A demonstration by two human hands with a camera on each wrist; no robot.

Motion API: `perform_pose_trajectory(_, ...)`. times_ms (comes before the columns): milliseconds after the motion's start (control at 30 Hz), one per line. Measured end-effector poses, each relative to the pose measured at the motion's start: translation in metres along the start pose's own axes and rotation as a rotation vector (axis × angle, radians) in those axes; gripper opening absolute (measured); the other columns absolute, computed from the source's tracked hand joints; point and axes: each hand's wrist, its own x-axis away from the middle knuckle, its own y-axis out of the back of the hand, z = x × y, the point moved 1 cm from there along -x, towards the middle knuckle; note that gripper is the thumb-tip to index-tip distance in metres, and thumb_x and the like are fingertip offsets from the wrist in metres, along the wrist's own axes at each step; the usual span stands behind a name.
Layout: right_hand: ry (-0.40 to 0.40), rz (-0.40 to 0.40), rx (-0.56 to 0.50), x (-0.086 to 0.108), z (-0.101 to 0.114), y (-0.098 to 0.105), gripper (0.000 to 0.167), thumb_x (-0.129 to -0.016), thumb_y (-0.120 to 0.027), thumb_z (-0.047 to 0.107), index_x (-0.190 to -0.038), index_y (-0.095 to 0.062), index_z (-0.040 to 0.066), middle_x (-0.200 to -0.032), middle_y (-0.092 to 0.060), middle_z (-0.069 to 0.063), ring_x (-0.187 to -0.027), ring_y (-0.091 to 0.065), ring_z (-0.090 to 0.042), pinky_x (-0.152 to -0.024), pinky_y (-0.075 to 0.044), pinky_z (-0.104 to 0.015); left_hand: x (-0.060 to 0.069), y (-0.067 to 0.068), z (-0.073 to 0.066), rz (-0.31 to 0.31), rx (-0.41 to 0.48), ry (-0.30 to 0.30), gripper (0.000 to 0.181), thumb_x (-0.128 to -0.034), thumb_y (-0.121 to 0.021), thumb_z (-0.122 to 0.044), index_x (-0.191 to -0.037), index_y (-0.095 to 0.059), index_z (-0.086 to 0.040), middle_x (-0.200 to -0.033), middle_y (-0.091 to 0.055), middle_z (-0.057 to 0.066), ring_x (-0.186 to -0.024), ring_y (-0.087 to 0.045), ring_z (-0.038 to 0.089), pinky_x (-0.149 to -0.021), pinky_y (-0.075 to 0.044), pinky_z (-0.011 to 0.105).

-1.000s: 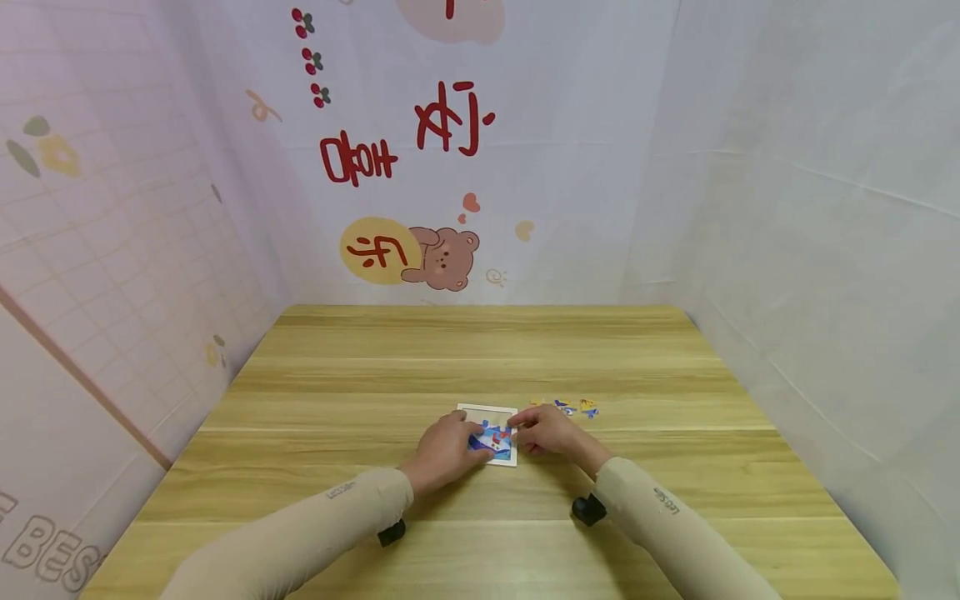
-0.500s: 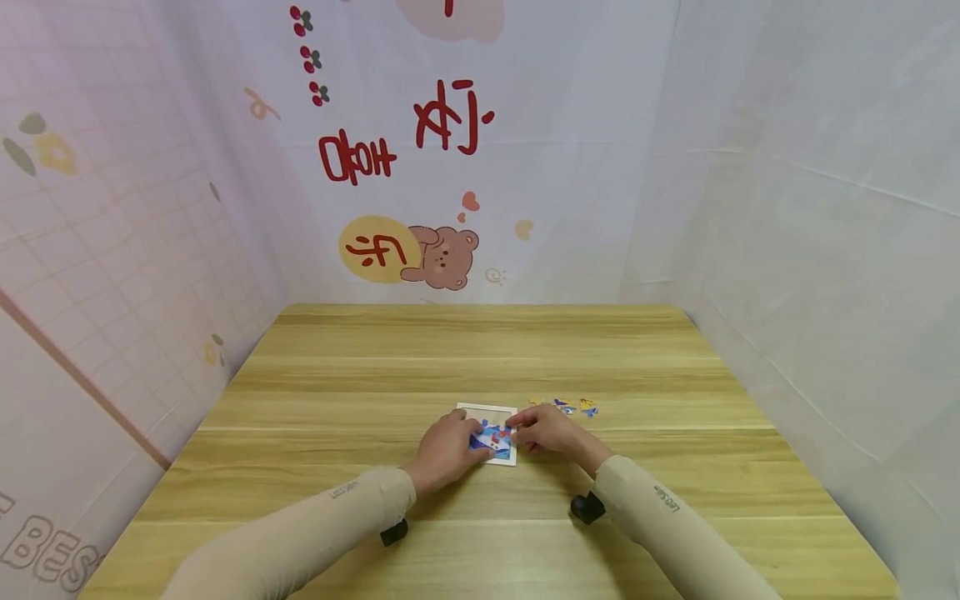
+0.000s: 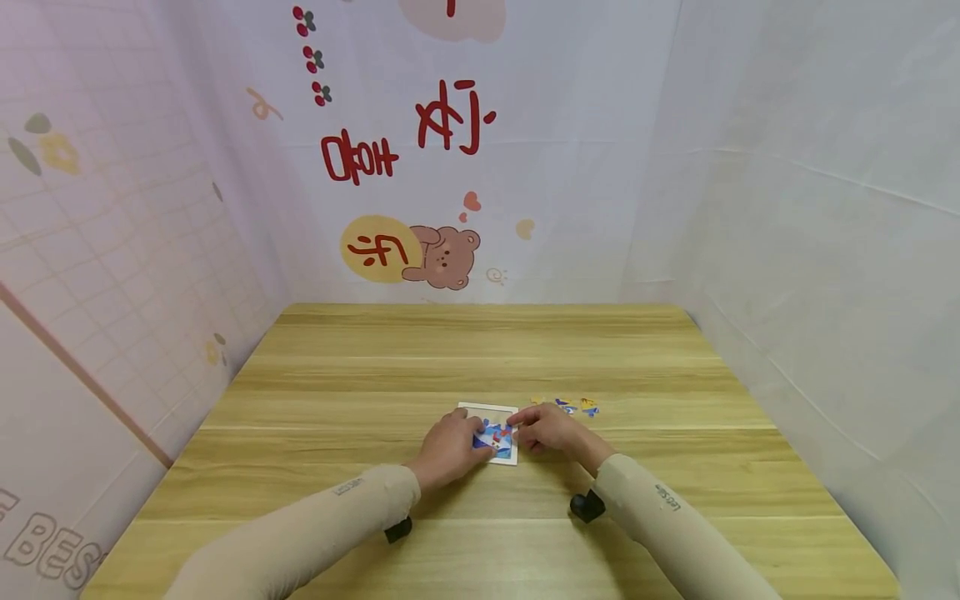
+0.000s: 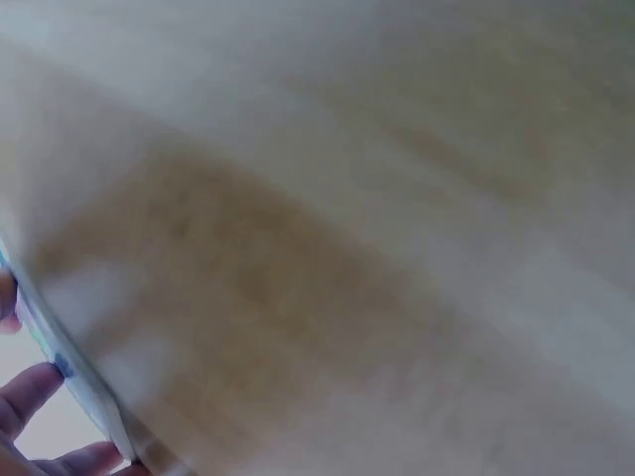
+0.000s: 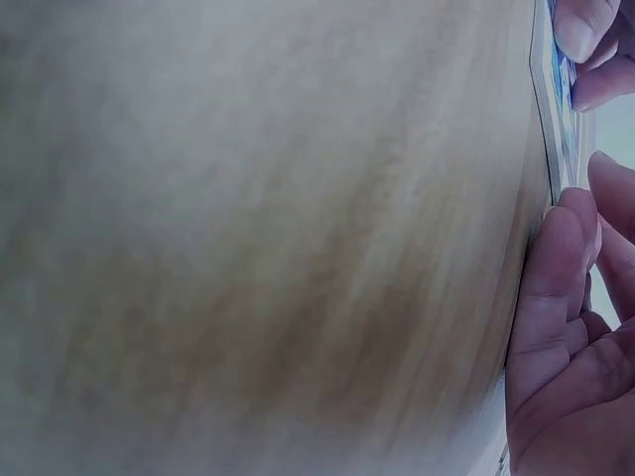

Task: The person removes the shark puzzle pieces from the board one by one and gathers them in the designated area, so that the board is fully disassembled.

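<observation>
A small jigsaw puzzle board [image 3: 487,407] with a white frame lies on the table in the head view. Joined blue, white and red pieces [image 3: 502,450] fill its near part, while the far part shows a bare grey bottom. From the left, my left hand [image 3: 447,450] holds the board, thumb and fingers spread over its frame and pieces. My right hand [image 3: 551,429] is at the right rim, its index finger reaching over the frame to the pieces. No separate piece shows between its fingers. In the right wrist view its other fingers [image 5: 546,268] lie beside the board's edge.
Several loose yellow and blue puzzle pieces [image 3: 576,407] lie just beyond and right of my right hand. The wooden table [image 3: 375,350] ends at a printed cloth wall [image 3: 570,208] at the back, with more cloth at both sides.
Both hands stay almost in place at the board. My left hand has shifted very slightly right, and the loose pieces have not moved.
</observation>
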Motion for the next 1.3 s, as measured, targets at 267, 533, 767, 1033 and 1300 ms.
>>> perform_pose_trajectory(267, -0.002, -0.010, -0.012, -0.0012, -0.0005, -0.0005, 0.026, -0.089, -0.068, 0.002, -0.115, -0.072, 0.005, -0.080, -0.062, -0.005, -0.071, -0.056, -0.017, -0.062, -0.050, -0.029, 0.0013, -0.0024, -0.0019, -0.039, -0.013, -0.003, 0.036, -0.0885, -0.075, -0.036, -0.108, -0.070, -0.006, -0.101, -0.058, 0.007, -0.088, -0.056, 0.023, -0.079, -0.047, 0.042)
perform_pose_trajectory(533, 0.012, -0.011, -0.066, -0.0002, -0.0024, 0.0001, 0.029, -0.088, -0.069, 0.001, -0.117, -0.069, 0.003, -0.083, -0.062, -0.004, -0.071, -0.055, -0.015, -0.061, -0.048, -0.028, 0.0006, -0.0026, -0.0039, -0.019, -0.015, 0.021, 0.037, -0.0890, -0.074, -0.037, -0.110, -0.070, -0.007, -0.103, -0.058, 0.009, -0.093, -0.057, 0.025, -0.084, -0.047, 0.044)
perform_pose_trajectory(767, 0.029, -0.040, -0.065, 0.0006, -0.0024, -0.0022, 0.027, -0.088, -0.070, 0.002, -0.115, -0.070, 0.005, -0.088, -0.062, -0.004, -0.073, -0.056, -0.016, -0.059, -0.047, -0.028, -0.0009, -0.0042, -0.0029, -0.013, -0.015, 0.027, 0.038, -0.0895, -0.073, -0.038, -0.112, -0.069, -0.007, -0.105, -0.058, 0.009, -0.093, -0.056, 0.024, -0.084, -0.046, 0.044)
perform_pose_trajectory(1033, 0.078, -0.037, -0.032, 0.0002, -0.0007, -0.0034, 0.027, -0.088, -0.071, 0.001, -0.115, -0.069, 0.002, -0.084, -0.062, -0.004, -0.068, -0.055, -0.016, -0.056, -0.045, -0.027, -0.0022, -0.0052, -0.0026, -0.003, -0.010, 0.040, 0.039, -0.0898, -0.073, -0.039, -0.112, -0.069, -0.008, -0.106, -0.057, 0.008, -0.094, -0.055, 0.025, -0.085, -0.045, 0.046)
perform_pose_trajectory(1300, 0.081, -0.097, -0.004, -0.0002, 0.0013, -0.0076, 0.020, -0.091, -0.067, 0.002, -0.110, -0.071, 0.002, -0.076, -0.060, -0.004, -0.061, -0.051, -0.014, -0.052, -0.041, -0.025, -0.0038, -0.0080, -0.0011, -0.002, -0.012, 0.048, 0.039, -0.0895, -0.073, -0.040, -0.112, -0.068, -0.008, -0.106, -0.057, 0.007, -0.094, -0.054, 0.024, -0.084, -0.045, 0.045)
